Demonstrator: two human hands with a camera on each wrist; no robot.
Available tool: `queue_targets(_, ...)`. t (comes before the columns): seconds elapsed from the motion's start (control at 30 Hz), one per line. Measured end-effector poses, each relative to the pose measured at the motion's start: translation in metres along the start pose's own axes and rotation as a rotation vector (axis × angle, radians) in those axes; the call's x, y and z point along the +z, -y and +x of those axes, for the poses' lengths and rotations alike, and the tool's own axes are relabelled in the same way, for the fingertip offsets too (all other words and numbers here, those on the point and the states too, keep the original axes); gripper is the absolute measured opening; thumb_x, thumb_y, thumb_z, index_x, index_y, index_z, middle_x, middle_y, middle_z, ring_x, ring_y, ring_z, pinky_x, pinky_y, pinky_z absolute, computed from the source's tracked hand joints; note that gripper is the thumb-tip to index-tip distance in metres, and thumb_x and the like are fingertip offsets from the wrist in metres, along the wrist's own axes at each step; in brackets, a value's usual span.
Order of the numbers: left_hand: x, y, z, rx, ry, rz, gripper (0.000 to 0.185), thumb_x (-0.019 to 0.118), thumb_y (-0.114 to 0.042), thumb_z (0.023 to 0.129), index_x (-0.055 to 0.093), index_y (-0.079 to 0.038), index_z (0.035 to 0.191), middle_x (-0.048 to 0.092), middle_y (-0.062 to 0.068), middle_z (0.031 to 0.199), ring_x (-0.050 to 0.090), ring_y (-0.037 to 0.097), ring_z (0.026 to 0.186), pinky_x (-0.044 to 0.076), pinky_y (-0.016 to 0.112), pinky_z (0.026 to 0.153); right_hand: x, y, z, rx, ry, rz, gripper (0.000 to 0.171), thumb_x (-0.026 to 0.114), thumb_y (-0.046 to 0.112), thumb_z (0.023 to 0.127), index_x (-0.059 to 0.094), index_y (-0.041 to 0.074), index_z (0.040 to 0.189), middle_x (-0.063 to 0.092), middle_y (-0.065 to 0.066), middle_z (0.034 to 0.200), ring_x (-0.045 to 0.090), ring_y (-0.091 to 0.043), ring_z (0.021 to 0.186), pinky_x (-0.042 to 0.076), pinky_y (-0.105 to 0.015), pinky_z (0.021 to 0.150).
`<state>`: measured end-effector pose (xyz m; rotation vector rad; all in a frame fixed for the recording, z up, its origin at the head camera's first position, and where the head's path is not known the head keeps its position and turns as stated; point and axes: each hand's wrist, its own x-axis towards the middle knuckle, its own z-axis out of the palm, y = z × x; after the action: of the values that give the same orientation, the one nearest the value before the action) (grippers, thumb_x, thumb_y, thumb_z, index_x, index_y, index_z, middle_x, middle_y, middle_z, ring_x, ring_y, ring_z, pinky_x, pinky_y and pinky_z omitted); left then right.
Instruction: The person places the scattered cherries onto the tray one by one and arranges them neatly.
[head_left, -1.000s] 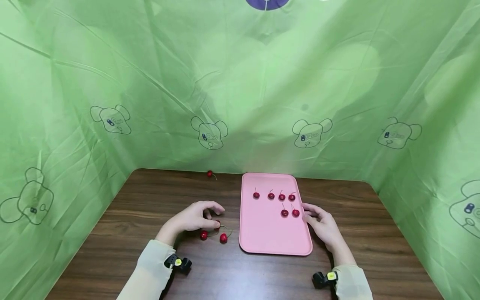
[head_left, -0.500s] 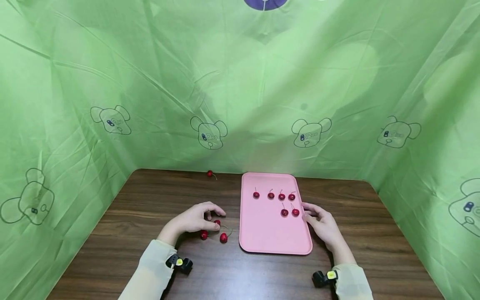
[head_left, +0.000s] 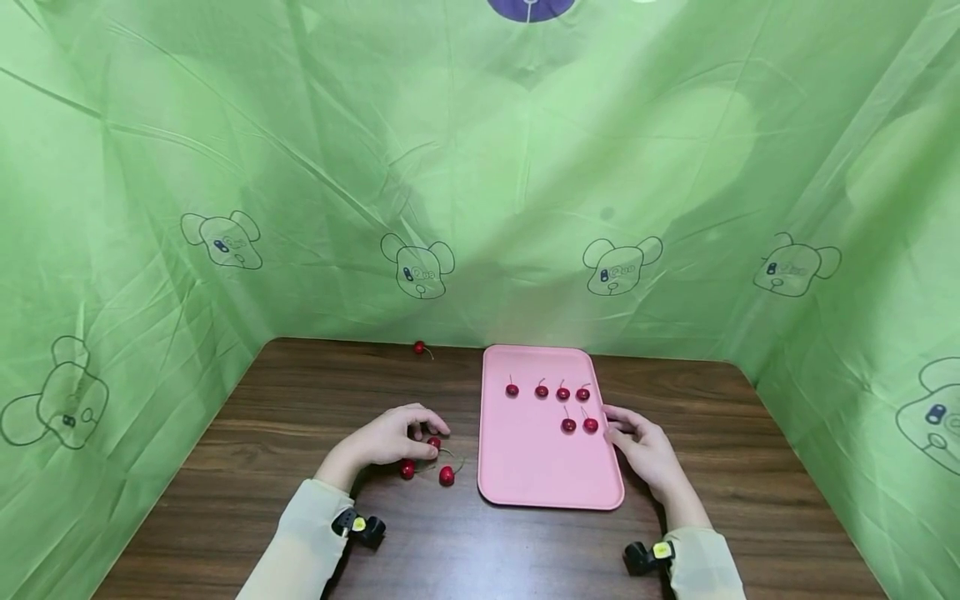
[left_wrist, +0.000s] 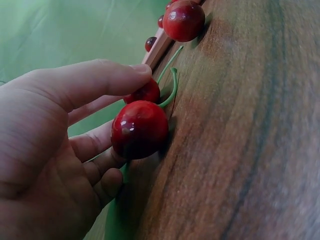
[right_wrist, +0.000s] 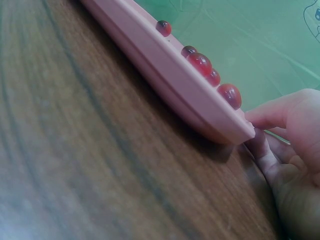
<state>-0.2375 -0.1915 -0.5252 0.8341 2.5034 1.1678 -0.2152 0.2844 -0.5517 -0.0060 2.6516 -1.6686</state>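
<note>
**Gripped by right hand [head_left: 647,454], pink tray [head_left: 543,471]; at left hand [head_left: 386,439], red cherry [head_left: 434,442]**

Observed between bent fingers and thumb of left hand: same cherry, stemmed; unable to tell whether pinched. Just on near side of that thumb: two loose cherries [head_left: 447,476]. Well beyond left hand: lone cherry [head_left: 419,347]. Between both hands: tray bearing six cherries [head_left: 563,393], clasped at edge by right thumb and finger. Beneath all: woodgrain table [head_left: 750,467].

the left grip [head_left: 388,436] has dipped slightly at the fingertips [head_left: 442,429]; more of one cherry [head_left: 434,442] shows above the thumb [head_left: 422,452]
</note>
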Motion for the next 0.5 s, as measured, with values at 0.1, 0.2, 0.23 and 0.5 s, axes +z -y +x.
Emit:
queue_targets(0.1, -0.0005, 0.0006, 0.0009, 0.011, 0.003, -0.009, 0.029, 0.086, -0.017, 0.095, 0.079, -0.016, 0.122, 0.071, -0.001, 0.107, 0.061, 0.017, 0.092, 0.051, 0.030, 0.080, 0.0000, -0.0010, -0.0001, 0.002, -0.002, -0.001, 0.044, 0.069, 0.016, 0.108, 0.064, 0.005, 0.151, 0.070, -0.019, 0.137, 0.065, -0.028, 0.124, 0.055, -0.020, 0.089)
queue_targets(0.2, -0.0005, 0.0019, 0.0020, 0.007, 0.007, -0.007, 0.027, 0.085, -0.015, 0.095, 0.079, -0.017, 0.121, 0.071, -0.002, 0.102, 0.061, 0.013, 0.090, 0.051, 0.029, 0.079, 0.0000, -0.0017, 0.0002, 0.003, -0.002, -0.001, 0.045, 0.070, 0.016, 0.108, 0.064, 0.006, 0.151, 0.071, -0.019, 0.137, 0.065, -0.027, 0.124, 0.055, -0.021, 0.089)
queue_targets(0.23, -0.0003, 0.0023, 0.0023, 0.006, 0.008, -0.005, 0.027, 0.085, -0.015, 0.095, 0.079, -0.017, 0.121, 0.071, -0.003, 0.102, 0.061, 0.012, 0.089, 0.051, 0.029, 0.078, -0.0001, -0.0019, 0.0004, 0.002, -0.001, -0.001, 0.045, 0.070, 0.016, 0.108, 0.064, 0.006, 0.151, 0.071, -0.018, 0.137, 0.065, -0.027, 0.124, 0.055, -0.021, 0.089)
queue_targets(0.5, 0.0010, 0.0043, 0.0044, 0.012, -0.032, 0.015, 0.021, 0.084, -0.017, 0.097, 0.079, -0.015, 0.117, 0.069, -0.008, 0.098, 0.061, 0.011, 0.082, 0.052, 0.030, 0.073, -0.0004, -0.0030, 0.0021, 0.010, -0.001, -0.004, 0.045, 0.070, 0.016, 0.108, 0.064, 0.007, 0.152, 0.071, -0.018, 0.137, 0.066, -0.027, 0.123, 0.055, -0.021, 0.089)
